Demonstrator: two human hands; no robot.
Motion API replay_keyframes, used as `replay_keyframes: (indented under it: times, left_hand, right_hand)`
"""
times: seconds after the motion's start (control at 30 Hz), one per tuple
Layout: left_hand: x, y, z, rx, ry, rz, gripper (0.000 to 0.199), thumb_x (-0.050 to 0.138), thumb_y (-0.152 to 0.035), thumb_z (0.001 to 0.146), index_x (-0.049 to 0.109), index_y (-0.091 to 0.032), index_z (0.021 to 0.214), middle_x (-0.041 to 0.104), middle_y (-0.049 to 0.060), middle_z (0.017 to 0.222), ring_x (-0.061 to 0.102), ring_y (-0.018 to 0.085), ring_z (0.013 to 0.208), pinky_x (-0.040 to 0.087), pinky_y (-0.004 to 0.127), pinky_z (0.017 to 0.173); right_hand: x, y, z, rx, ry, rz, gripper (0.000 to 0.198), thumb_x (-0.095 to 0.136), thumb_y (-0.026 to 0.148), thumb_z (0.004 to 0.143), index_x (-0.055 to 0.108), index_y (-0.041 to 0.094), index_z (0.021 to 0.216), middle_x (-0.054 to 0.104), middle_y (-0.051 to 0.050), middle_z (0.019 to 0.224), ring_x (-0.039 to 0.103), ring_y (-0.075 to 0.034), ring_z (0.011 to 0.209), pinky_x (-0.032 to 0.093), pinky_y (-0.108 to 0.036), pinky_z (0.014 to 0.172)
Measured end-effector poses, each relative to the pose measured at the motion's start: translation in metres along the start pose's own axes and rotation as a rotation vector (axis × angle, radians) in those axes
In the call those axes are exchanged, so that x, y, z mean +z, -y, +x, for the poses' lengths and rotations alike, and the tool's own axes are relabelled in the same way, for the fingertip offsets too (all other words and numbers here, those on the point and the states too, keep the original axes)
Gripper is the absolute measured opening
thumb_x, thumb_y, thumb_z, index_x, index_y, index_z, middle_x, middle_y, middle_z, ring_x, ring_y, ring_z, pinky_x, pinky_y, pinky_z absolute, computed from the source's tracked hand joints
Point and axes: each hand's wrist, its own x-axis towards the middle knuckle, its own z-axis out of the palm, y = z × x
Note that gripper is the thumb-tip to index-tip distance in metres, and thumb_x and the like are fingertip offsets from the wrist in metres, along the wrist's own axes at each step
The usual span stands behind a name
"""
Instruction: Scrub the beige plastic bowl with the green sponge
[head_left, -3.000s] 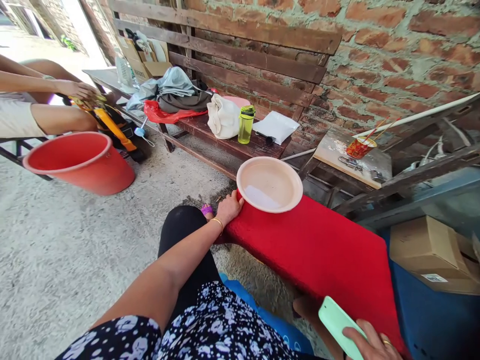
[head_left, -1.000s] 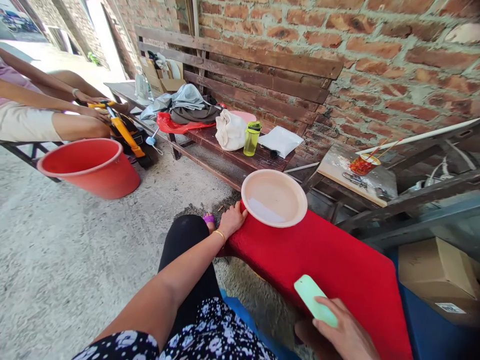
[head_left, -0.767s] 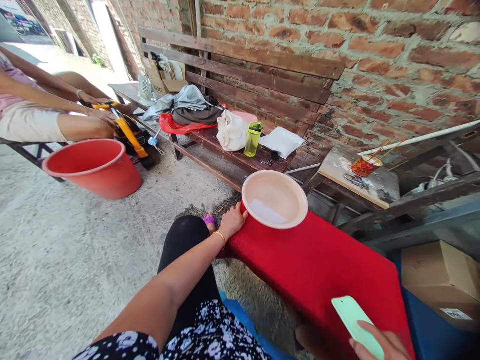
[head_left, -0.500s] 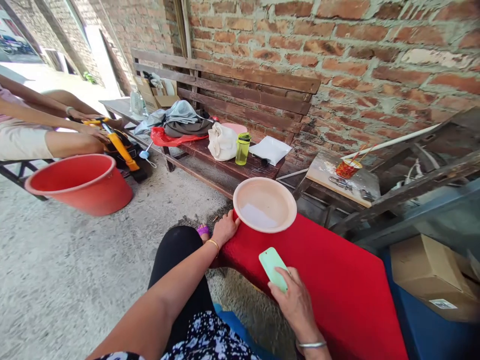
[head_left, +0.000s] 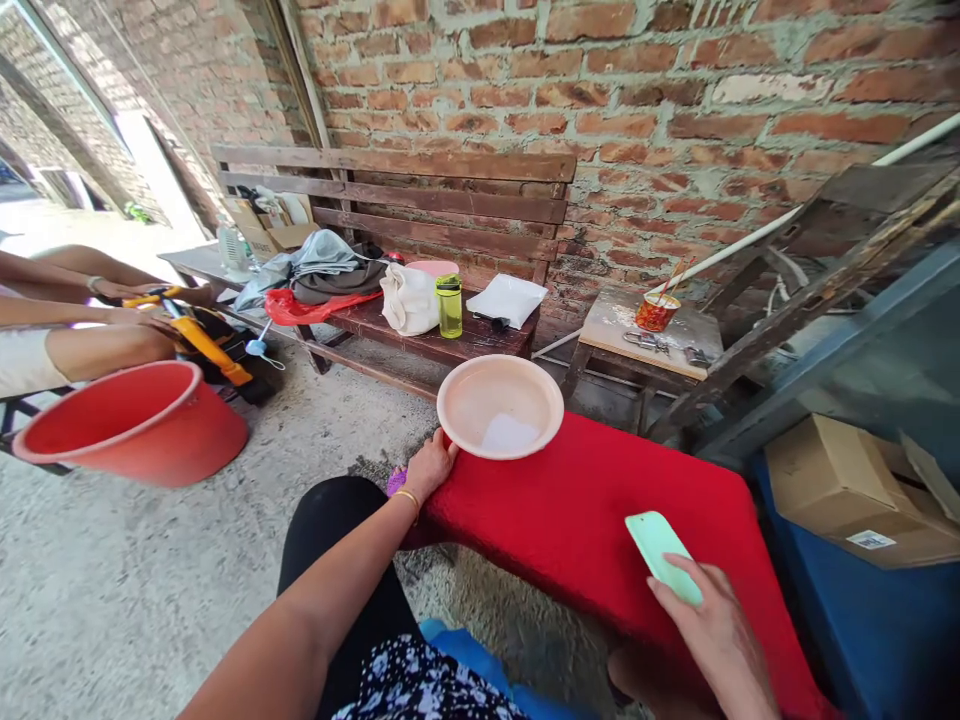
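A red cloth (head_left: 570,500) lies spread over a long, low surface in front of me. On its far left corner my left hand (head_left: 430,464) has its fingers closed over the cloth's edge, beside a pale pink basin (head_left: 469,400). Water appears to stand in the basin, with a bright white patch showing in it. My right hand (head_left: 709,610) grips a flat mint-green oblong thing (head_left: 660,545) with a rounded end and a small hole, over the right part of the cloth. Its underside is hidden.
A wooden bench (head_left: 450,205) holds a green bottle (head_left: 450,306), a white bag (head_left: 409,299) and clothes. At right are a small table (head_left: 600,320) with a red cup (head_left: 658,312) and a cardboard box (head_left: 832,490). A red tub (head_left: 180,440) stands left, near a seated person (head_left: 97,350).
My right hand has moved rightward along the red cloth with the mint-green thing. My left hand stays at the cloth's corner by the basin. The view has turned slightly right.
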Motion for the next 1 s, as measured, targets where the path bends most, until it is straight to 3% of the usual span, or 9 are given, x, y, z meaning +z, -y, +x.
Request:
replay_keyframes:
  times: [0.17,0.27,0.37,0.5,0.57,0.63,0.83,0.9,1.0]
  left_hand:
    - [0.001,0.000,0.000,-0.009,-0.004,0.030,0.056,0.026,-0.059,0.100,0.046,-0.021,0.134,0.065,0.019,0.125,0.067,0.033,0.112,0.049,0.043,0.091]
    - [0.002,0.001,0.002,0.002,-0.011,0.019,0.056,0.026,-0.060,0.100,0.047,-0.021,0.133,0.065,0.020,0.126,0.067,0.033,0.113,0.049,0.044,0.092]
    - [0.004,0.002,0.004,-0.005,-0.002,-0.006,0.056,0.027,-0.059,0.099,0.045,-0.021,0.136,0.065,0.020,0.126,0.065,0.034,0.115,0.048,0.047,0.094]
    - [0.007,0.004,0.007,-0.015,-0.013,-0.018,0.059,0.027,-0.062,0.098,0.046,-0.021,0.136,0.063,0.021,0.128,0.065,0.037,0.115,0.048,0.050,0.094]
    - [0.008,0.005,0.008,-0.009,-0.023,-0.015,0.060,0.027,-0.062,0.098,0.048,-0.020,0.134,0.063,0.022,0.127,0.066,0.036,0.113,0.048,0.050,0.094]
    - [0.009,0.005,0.008,-0.006,-0.025,-0.014,0.060,0.026,-0.063,0.098,0.048,-0.020,0.134,0.064,0.022,0.124,0.067,0.036,0.111,0.048,0.050,0.094]
    - [0.008,0.006,0.009,-0.009,-0.010,-0.030,0.061,0.026,-0.064,0.098,0.046,-0.022,0.138,0.065,0.021,0.125,0.066,0.035,0.114,0.048,0.050,0.095]
    - [0.008,0.006,0.010,-0.010,-0.012,-0.036,0.062,0.026,-0.065,0.098,0.045,-0.022,0.139,0.064,0.021,0.126,0.065,0.035,0.115,0.048,0.050,0.096]
    - [0.009,0.007,0.010,-0.008,-0.011,-0.036,0.062,0.026,-0.065,0.098,0.046,-0.022,0.138,0.064,0.021,0.127,0.065,0.035,0.116,0.048,0.050,0.096]
  right_hand:
    - [0.074,0.094,-0.016,-0.316,-0.049,-0.010,0.037,0.053,0.040,0.091,0.065,0.021,0.120,0.060,-0.010,0.109,0.062,-0.025,0.098,0.051,-0.037,0.087]
    - [0.094,0.119,-0.018,-0.375,-0.036,-0.177,0.032,0.060,0.032,0.089,0.067,0.024,0.120,0.062,-0.008,0.105,0.062,-0.024,0.095,0.049,-0.036,0.087]
    - [0.081,0.100,-0.012,-0.287,-0.029,-0.302,0.029,0.064,0.031,0.087,0.069,0.026,0.115,0.061,-0.006,0.098,0.063,-0.022,0.090,0.048,-0.033,0.082]
    - [0.040,0.039,0.002,0.042,-0.109,-0.357,0.037,0.055,0.047,0.092,0.067,0.025,0.120,0.058,-0.006,0.096,0.063,-0.022,0.078,0.046,-0.032,0.065]
    - [0.031,0.022,0.005,0.146,-0.158,-0.305,0.044,0.049,0.055,0.093,0.065,0.026,0.121,0.057,-0.006,0.098,0.063,-0.023,0.078,0.045,-0.033,0.060]
    - [0.038,0.025,0.005,0.105,-0.178,-0.226,0.045,0.049,0.056,0.092,0.065,0.025,0.120,0.058,-0.006,0.100,0.064,-0.024,0.081,0.046,-0.033,0.061]
    - [0.097,0.087,-0.005,-0.291,-0.095,-0.154,0.031,0.057,0.042,0.091,0.067,0.025,0.116,0.062,-0.006,0.101,0.065,-0.021,0.089,0.050,-0.030,0.075]
    - [0.095,0.089,-0.003,-0.301,-0.068,-0.216,0.030,0.058,0.038,0.090,0.067,0.027,0.116,0.062,-0.005,0.100,0.065,-0.022,0.091,0.049,-0.031,0.078]
    - [0.063,0.058,0.005,-0.120,-0.068,-0.313,0.033,0.057,0.040,0.089,0.068,0.025,0.117,0.061,-0.007,0.097,0.066,-0.024,0.084,0.049,-0.034,0.072]
